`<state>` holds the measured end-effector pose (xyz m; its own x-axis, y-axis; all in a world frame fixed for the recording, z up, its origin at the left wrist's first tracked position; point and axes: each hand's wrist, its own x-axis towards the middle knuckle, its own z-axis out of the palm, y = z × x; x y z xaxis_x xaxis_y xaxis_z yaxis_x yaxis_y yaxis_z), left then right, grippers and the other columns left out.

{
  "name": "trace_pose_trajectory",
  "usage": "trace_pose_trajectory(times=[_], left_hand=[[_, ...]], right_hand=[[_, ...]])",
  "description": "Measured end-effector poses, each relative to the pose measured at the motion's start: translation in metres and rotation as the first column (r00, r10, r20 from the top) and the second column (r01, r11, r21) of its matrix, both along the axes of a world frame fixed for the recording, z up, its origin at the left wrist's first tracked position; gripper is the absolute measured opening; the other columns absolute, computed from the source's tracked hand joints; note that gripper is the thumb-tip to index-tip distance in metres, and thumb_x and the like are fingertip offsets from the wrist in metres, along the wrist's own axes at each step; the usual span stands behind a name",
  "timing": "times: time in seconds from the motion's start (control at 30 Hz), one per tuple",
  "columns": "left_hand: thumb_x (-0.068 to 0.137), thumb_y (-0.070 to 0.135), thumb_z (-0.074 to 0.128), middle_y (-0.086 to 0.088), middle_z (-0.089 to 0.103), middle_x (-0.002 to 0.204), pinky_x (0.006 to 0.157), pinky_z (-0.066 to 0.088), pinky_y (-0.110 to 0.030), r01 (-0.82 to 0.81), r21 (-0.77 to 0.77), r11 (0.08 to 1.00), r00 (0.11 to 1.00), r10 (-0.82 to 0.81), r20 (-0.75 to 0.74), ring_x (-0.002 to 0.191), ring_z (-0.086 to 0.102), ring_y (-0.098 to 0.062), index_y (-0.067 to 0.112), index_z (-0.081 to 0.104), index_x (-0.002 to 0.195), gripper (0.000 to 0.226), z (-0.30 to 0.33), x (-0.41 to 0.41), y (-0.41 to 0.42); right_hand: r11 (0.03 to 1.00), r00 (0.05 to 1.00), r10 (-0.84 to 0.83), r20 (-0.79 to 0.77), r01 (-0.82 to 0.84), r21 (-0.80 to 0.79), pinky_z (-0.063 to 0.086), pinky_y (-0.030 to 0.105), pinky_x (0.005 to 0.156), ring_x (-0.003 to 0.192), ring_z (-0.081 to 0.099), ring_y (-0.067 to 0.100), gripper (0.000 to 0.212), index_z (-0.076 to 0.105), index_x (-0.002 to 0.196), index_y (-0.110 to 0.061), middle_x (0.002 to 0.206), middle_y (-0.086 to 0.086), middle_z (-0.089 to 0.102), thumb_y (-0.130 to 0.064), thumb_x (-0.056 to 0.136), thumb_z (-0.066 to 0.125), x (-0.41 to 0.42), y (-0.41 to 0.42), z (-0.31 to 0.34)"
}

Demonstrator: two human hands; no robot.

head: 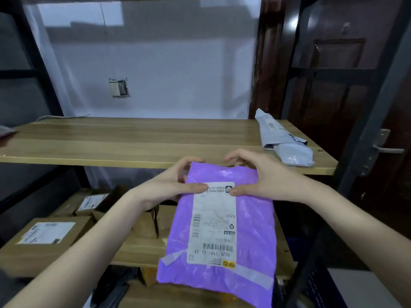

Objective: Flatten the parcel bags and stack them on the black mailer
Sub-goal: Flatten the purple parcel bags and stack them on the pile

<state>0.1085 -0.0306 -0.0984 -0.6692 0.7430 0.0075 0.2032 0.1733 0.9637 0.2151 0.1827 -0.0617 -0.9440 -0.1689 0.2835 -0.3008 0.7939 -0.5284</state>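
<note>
A purple parcel bag (255,218) with a white shipping label (214,221) hangs in the air in front of the wooden shelf (133,141). My left hand (169,185) grips its upper left corner, thumb on the label's top edge. My right hand (260,176) grips the upper right corner, thumb also on the label. A grey-white parcel bag (282,141) lies crumpled at the right end of the shelf. No black mailer is visible.
Cardboard boxes (44,236) with labels sit on the lower shelf at left. A brown paper bag (149,223) stands behind the purple bag. Black metal rack posts frame both sides. A dark door with a handle (387,150) is at right.
</note>
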Motion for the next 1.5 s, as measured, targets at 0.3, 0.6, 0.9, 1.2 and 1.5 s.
trace_pose_trajectory(times=[0.3, 0.6, 0.9, 1.2, 1.5], left_hand=[[0.079, 0.003, 0.066, 0.003, 0.068, 0.100, 0.067, 0.056, -0.021, 0.057, 0.030, 0.998, 0.998, -0.056, -0.023, 0.085, 0.066, -0.008, 0.024, 0.057, 0.118, 0.045, -0.055, 0.005, -0.001], [0.086, -0.001, 0.061, 0.002, 0.060, 0.105, 0.077, 0.051, -0.015, -0.199, 0.007, 0.980, 0.977, 0.198, 0.083, 0.086, 0.061, -0.002, 0.013, 0.040, 0.134, 0.054, -0.160, -0.054, 0.061], [0.078, 0.018, 0.064, -0.020, 0.016, 0.148, 0.105, 0.017, -0.007, -0.221, -0.387, 0.895, 0.970, 0.162, -0.180, 0.142, 0.017, -0.031, 0.020, 0.032, 0.143, 0.073, -0.228, -0.096, 0.110], [0.091, 0.044, 0.023, -0.002, 0.000, 0.160, 0.118, 0.001, -0.041, -0.268, -0.576, 0.772, 0.823, -0.127, -0.554, 0.147, -0.001, -0.019, 0.021, 0.010, 0.151, 0.066, -0.251, -0.088, 0.121], [0.101, 0.044, 0.012, 0.004, -0.019, 0.157, 0.118, -0.009, -0.034, -0.103, -0.708, 0.699, 0.893, -0.248, -0.375, 0.145, -0.018, -0.013, 0.026, -0.007, 0.150, 0.055, -0.279, -0.093, 0.131]], right_hand=[[0.992, 0.972, -0.069, 0.225, 0.090, -0.087, 0.044, 0.024, 0.093, 0.097, 0.057, 0.001, 0.061, 0.051, 0.119, -0.031, 0.100, -0.017, 0.059, -0.057, 0.067, 0.067, 0.004, 0.017, -0.081], [0.619, 0.785, -0.349, 0.512, 0.604, -0.503, 0.057, 0.041, 0.076, 0.102, 0.062, 0.028, 0.087, 0.025, 0.136, -0.020, 0.126, 0.016, 0.056, -0.003, 0.069, 0.078, -0.063, 0.069, -0.204], [0.747, 0.747, -0.539, 0.389, 0.638, -0.189, 0.039, 0.025, 0.076, 0.097, 0.056, 0.025, 0.045, 0.046, 0.131, -0.008, 0.106, 0.009, 0.056, -0.015, 0.088, 0.058, -0.129, 0.090, -0.256], [0.859, 0.879, -0.432, 0.201, 0.334, 0.387, 0.016, 0.041, 0.118, 0.147, 0.006, 0.024, 0.057, 0.021, 0.148, -0.010, 0.159, 0.008, 0.005, -0.018, 0.095, 0.042, -0.133, 0.070, -0.284], [0.928, 0.773, -0.358, 0.523, 0.234, 0.290, -0.012, 0.038, 0.116, 0.143, -0.021, 0.008, 0.056, -0.006, 0.150, -0.024, 0.157, -0.006, -0.018, -0.043, 0.100, 0.012, -0.134, 0.066, -0.313]])
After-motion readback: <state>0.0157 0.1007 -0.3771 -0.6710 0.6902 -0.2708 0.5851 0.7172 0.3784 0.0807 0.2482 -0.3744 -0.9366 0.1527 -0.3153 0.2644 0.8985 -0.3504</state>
